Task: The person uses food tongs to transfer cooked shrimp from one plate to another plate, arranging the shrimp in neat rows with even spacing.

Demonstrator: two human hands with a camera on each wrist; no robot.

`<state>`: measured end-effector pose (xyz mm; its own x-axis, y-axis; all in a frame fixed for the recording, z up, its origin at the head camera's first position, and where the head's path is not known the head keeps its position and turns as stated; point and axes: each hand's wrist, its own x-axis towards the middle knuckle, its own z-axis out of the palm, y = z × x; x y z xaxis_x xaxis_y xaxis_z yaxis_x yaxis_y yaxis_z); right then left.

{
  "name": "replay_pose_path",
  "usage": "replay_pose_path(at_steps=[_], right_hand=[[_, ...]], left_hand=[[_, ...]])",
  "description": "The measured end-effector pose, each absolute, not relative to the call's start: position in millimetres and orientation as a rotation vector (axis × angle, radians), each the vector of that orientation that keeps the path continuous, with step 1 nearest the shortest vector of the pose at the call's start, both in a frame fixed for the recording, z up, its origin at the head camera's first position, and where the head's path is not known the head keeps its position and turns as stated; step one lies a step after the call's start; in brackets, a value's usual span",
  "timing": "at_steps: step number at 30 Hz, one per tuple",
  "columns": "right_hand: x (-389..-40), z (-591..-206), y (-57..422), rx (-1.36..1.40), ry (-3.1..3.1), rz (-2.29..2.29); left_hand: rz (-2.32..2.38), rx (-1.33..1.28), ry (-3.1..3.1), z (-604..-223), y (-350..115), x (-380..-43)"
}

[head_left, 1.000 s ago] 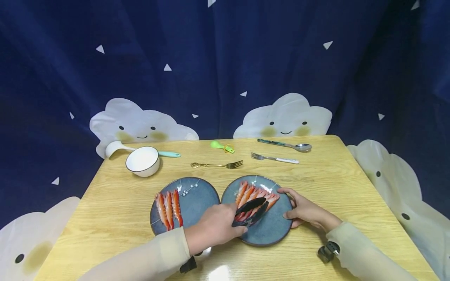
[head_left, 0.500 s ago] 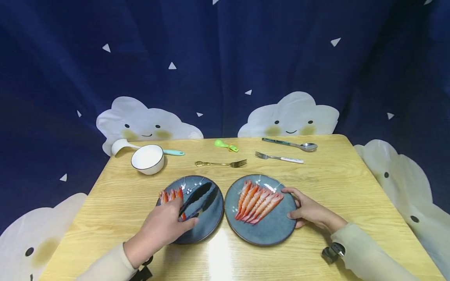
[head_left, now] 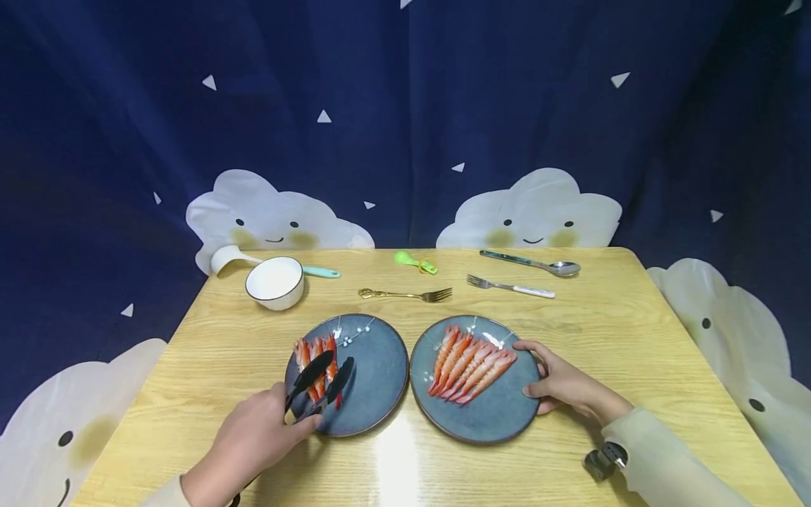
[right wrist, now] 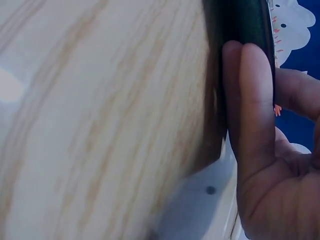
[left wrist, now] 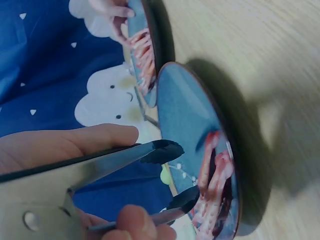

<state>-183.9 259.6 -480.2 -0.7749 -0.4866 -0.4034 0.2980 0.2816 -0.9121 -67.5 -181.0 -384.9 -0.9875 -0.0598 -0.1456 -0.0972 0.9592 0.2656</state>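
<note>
My left hand (head_left: 256, 429) grips metal tongs with black tips (head_left: 312, 372) over the left blue plate (head_left: 376, 377). The tongs' arms are spread, nothing between them, with the tips overlapping the shrimp (head_left: 301, 352) in the head view. In the left wrist view one black tip (left wrist: 184, 199) is right beside those shrimp (left wrist: 215, 187), while the other is over bare plate. My right hand (head_left: 564, 380) holds the right blue plate (head_left: 484, 422) by its right rim, thumb above and fingers (right wrist: 256, 75) beneath. Several shrimp (head_left: 472, 366) lie fanned out on that plate.
Behind the plates lie a gold fork (head_left: 405, 295), a white-handled fork (head_left: 510, 286), a spoon (head_left: 532, 263) and a small green spoon (head_left: 415, 262). At the back left a white bowl (head_left: 275, 283) stands in front of a ladle (head_left: 231, 259).
My left hand has carried the tongs from over the right plate to the left plate, then drawn them back toward me. My right hand keeps its hold on the right plate.
</note>
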Motion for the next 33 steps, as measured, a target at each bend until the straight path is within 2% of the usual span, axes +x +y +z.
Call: replay_pose_path(at_steps=[11,24,33], right_hand=[[-182,-479,258,-0.174,1.894,-1.565],[-183,-475,260,-0.146,1.917,-1.564],[-182,-475,257,-0.145,1.913,-1.554]], left_hand=[[0.454,-0.093,2.902,-388,-166,-84],[0.644,-0.189,2.74,-382,-182,-84],[0.62,-0.125,2.768,-383,-182,-86]])
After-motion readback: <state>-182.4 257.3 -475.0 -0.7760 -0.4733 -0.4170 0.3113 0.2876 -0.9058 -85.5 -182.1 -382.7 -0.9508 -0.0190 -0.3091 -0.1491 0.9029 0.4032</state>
